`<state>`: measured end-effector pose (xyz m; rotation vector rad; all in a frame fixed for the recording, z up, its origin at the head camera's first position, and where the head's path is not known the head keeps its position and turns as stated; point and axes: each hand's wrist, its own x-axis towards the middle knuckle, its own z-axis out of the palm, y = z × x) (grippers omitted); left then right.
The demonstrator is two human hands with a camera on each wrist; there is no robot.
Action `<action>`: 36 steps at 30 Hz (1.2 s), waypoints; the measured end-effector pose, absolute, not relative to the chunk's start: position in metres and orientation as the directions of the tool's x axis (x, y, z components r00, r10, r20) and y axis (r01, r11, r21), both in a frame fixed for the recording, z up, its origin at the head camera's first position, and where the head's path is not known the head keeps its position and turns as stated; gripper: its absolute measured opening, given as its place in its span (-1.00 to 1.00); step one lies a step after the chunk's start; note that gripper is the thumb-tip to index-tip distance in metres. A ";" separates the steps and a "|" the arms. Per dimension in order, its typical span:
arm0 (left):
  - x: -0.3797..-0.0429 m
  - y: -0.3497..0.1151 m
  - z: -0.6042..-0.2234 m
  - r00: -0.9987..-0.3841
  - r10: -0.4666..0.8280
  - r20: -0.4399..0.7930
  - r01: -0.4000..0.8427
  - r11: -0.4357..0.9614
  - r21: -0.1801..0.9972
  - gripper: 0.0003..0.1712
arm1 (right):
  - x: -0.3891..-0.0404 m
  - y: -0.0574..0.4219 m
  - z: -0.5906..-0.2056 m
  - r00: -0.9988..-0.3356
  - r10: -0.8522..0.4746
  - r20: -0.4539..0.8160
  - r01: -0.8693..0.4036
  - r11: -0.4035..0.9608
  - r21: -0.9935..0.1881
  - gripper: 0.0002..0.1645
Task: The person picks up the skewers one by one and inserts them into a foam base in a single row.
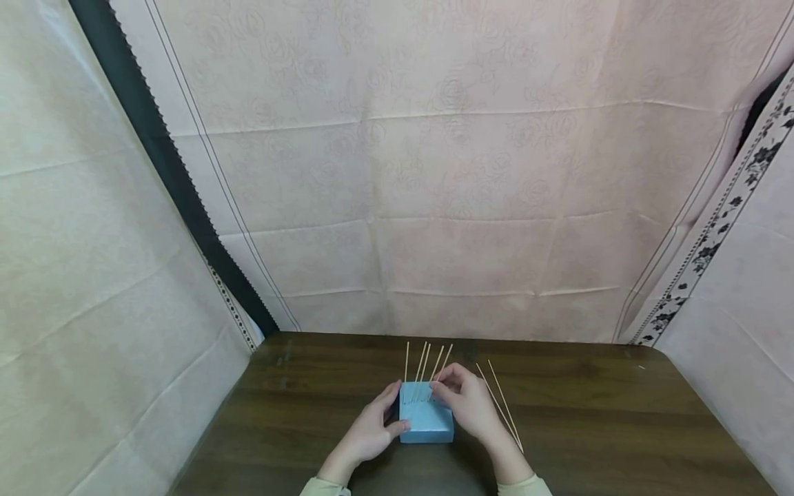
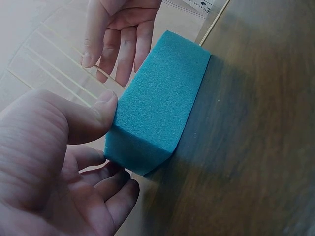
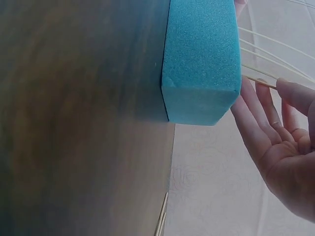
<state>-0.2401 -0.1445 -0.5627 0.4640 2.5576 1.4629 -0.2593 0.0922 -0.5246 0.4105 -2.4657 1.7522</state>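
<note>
A light blue foam block (image 1: 426, 417) sits on the table with several thin wooden sticks (image 1: 406, 362) standing in a row out of its top, towards the back, some leaning. My left hand (image 1: 372, 426) grips the block's left side, the thumb at the near top edge and the fingers around the far side. At the right end of the row, my right hand (image 1: 470, 401) pinches a thin wooden stick (image 3: 261, 82) between thumb and fingers, low down near the block. In the left wrist view, that stick's lower end meets the block's top edge.
Two loose sticks (image 1: 505, 403) lie on the dark wooden table (image 1: 589, 413) just right of my right forearm. Pale patterned cloth (image 1: 471, 207) hangs behind the table and along both sides.
</note>
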 end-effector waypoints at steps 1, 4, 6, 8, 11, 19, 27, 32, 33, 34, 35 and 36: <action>-0.240 -0.144 -0.562 -0.940 0.342 0.016 0.187 0.473 0.861 -0.04 | -0.259 0.092 -0.525 -0.961 -0.169 0.219 -0.261 0.293 -0.920 -0.86; -0.240 -0.144 -0.562 -0.939 0.342 0.019 0.190 0.474 0.860 -0.04 | -0.259 0.092 -0.525 -0.963 -0.179 0.204 -0.246 0.259 -0.934 -0.84; -0.240 -0.144 -0.562 -0.939 0.343 0.021 0.192 0.474 0.859 -0.04 | -0.259 0.092 -0.526 -0.963 -0.182 0.198 -0.240 0.251 -0.938 -0.85; -0.240 -0.144 -0.563 -0.939 0.344 0.023 0.195 0.474 0.859 -0.04 | -0.259 0.092 -0.526 -0.963 -0.183 0.196 -0.239 0.251 -0.938 -0.85; -0.240 -0.144 -0.563 -0.938 0.346 0.027 0.198 0.470 0.860 -0.04 | -0.259 0.093 -0.527 -0.964 -0.183 0.195 -0.238 0.254 -0.938 -0.85; -0.241 -0.144 -0.564 -0.936 0.352 0.033 0.205 0.466 0.861 -0.04 | -0.257 0.093 -0.528 -0.967 -0.179 0.181 -0.226 0.275 -0.935 -0.84; -0.242 -0.145 -0.567 -0.936 0.350 0.028 0.199 0.464 0.863 -0.04 | -0.259 0.092 -0.532 -0.963 -0.181 0.202 -0.261 0.417 -0.871 -0.86; -0.241 -0.145 -0.567 -0.935 0.353 0.028 0.198 0.457 0.867 -0.03 | -0.259 0.092 -0.531 -0.962 -0.190 0.198 -0.262 0.427 -0.866 -0.84; -0.241 -0.145 -0.566 -0.936 0.352 0.026 0.196 0.456 0.868 -0.04 | -0.259 0.092 -0.530 -0.962 -0.191 0.197 -0.262 0.428 -0.865 -0.84; -0.241 -0.145 -0.566 -0.935 0.353 0.027 0.197 0.454 0.869 -0.04 | -0.260 0.091 -0.529 -0.961 -0.193 0.197 -0.264 0.430 -0.864 -0.83; -0.241 -0.145 -0.565 -0.936 0.351 0.027 0.195 0.453 0.870 -0.04 | -0.260 0.091 -0.529 -0.961 -0.194 0.198 -0.265 0.430 -0.863 -0.83; -0.241 -0.145 -0.564 -0.936 0.350 0.027 0.194 0.452 0.871 -0.04 | -0.260 0.091 -0.528 -0.960 -0.195 0.199 -0.267 0.432 -0.862 -0.83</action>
